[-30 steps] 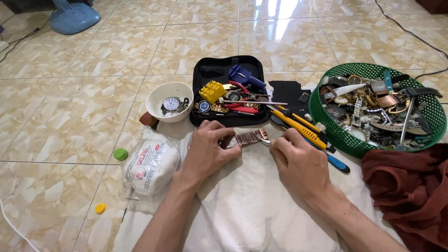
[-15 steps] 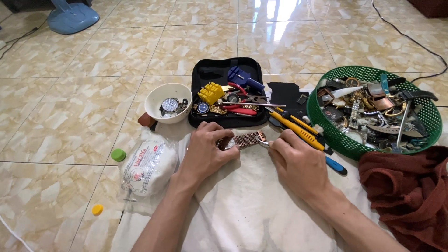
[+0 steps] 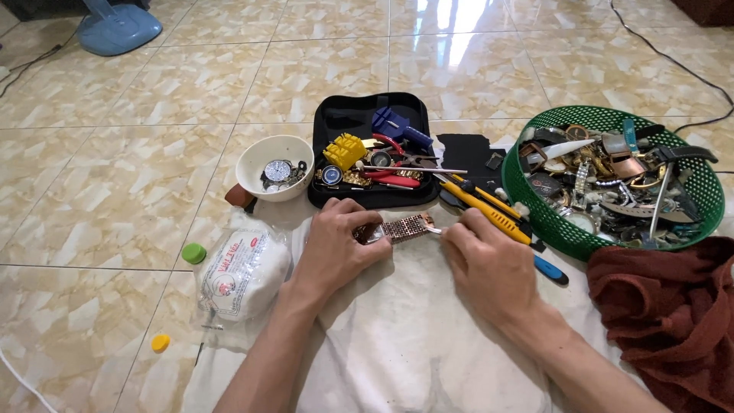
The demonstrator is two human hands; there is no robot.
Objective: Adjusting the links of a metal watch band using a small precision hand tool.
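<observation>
My left hand [image 3: 336, 248] grips one end of a metal watch bracelet [image 3: 401, 228] that lies across a white cloth [image 3: 405, 344] on the tiled floor. My right hand [image 3: 489, 264] pinches a thin metal tool against the bracelet's right end. Both hands rest on the cloth with the bracelet stretched between them. What exactly the right fingers hold is mostly hidden.
A black open tool case [image 3: 344, 122] with small tools lies just beyond the hands. A white bowl [image 3: 256, 164] holds a watch. A green basket [image 3: 535, 206] of watch parts sits right, a dark red cloth [image 3: 673, 313] below it. A white bag [image 3: 241, 271], bottle caps and yellow screwdrivers [image 3: 489, 210] are nearby.
The hands stay on the bracelet with only slight shifts. The view has drifted a little.
</observation>
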